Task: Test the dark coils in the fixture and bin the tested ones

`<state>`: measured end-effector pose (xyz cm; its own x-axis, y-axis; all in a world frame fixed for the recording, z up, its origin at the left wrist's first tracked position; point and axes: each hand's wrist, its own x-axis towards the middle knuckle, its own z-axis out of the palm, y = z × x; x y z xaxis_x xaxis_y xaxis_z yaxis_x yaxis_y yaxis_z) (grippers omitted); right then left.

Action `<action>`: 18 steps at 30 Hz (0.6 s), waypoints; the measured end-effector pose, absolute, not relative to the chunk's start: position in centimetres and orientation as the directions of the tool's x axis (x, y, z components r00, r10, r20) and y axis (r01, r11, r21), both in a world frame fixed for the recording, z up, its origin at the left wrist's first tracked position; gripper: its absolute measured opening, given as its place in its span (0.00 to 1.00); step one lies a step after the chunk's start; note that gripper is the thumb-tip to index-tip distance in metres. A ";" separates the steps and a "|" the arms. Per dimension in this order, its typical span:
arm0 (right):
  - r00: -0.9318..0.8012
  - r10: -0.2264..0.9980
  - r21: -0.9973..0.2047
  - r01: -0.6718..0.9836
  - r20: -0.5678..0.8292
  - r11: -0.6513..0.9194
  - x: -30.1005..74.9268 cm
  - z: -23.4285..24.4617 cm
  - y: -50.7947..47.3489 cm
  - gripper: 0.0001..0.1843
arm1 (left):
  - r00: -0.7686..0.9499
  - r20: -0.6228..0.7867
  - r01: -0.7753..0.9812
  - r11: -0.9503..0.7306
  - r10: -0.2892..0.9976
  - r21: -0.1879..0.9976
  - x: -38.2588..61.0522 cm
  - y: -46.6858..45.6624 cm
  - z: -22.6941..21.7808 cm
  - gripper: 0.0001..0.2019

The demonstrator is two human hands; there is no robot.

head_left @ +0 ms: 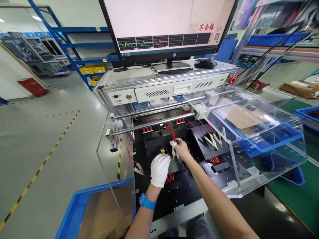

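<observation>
My left hand (159,168), in a white glove with a blue wristband, rests fingers-closed over a small round coil part (163,150) on the black test fixture (179,196). My right hand (181,149), bare except for white fingertip covers, pinches a metal clip on red wires (170,130) just right of the coil. Several more metal clips (214,139) on red wires lie further right. Another clip (138,170) hangs at the left of the fixture.
A clear acrylic cover (261,132) stands swung open to the right over blue trays (274,139). Above the fixture, a monitor (164,26) with waveform traces sits on the grey tester cabinet (161,86). A blue bin (74,212) is at lower left.
</observation>
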<state>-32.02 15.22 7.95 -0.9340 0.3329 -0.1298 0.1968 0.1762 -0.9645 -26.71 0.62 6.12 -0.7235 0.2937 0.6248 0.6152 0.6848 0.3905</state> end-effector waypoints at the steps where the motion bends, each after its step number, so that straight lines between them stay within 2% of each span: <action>1: -0.933 0.339 -0.964 0.192 -0.122 0.185 -31.9 7.9 15.2 0.17 | -0.726 0.624 0.613 0.683 0.288 0.398 -26.6 0.6 6.1 0.09; 6: -0.926 0.360 -0.957 0.197 -0.111 0.212 -31.7 8.2 14.5 0.17 | -0.728 0.627 0.605 0.690 0.277 0.397 -26.5 0.8 6.4 0.09; 11: -0.915 0.378 -0.965 0.215 -0.144 0.151 -31.6 8.2 14.1 0.19 | -0.740 0.616 0.595 0.689 0.271 0.412 -26.5 0.9 6.8 0.09; 13: -0.909 0.366 -0.970 0.235 -0.200 0.054 -31.5 8.2 14.3 0.21 | -0.752 0.609 0.587 0.676 0.252 0.445 -26.6 0.9 6.8 0.09; 15: -0.901 0.337 -0.962 0.250 -0.272 -0.108 -31.5 8.4 14.5 0.23 | -0.764 0.609 0.579 0.644 0.213 0.501 -26.7 1.0 6.7 0.08; 18: -0.877 0.344 -0.925 0.238 -0.336 -0.295 -31.7 8.8 14.8 0.21 | -0.766 0.627 0.576 0.587 0.143 0.569 -26.7 1.1 6.5 0.07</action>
